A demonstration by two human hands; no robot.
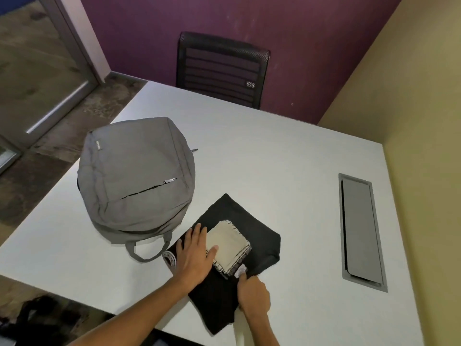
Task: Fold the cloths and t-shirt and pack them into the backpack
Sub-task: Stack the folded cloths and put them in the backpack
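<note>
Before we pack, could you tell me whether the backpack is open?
Shut, it appears: the backpack lies flat, no opening visible; front pocket zip slightly parted.

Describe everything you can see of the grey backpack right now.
The grey backpack lies flat on the white table, front panel up, near the table's left edge. It looks like soft woven fabric, with a small label near its far corner and a slanted front-pocket zipper with a metal pull. Its main zipper looks closed. Its carry handle loops toward the folded black t-shirt. No hand touches it.

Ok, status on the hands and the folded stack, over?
Left hand flat on the folded cloths and black t-shirt. Right hand pinching the t-shirt's near edge. Backpack alongside, main zip looks shut.
</note>
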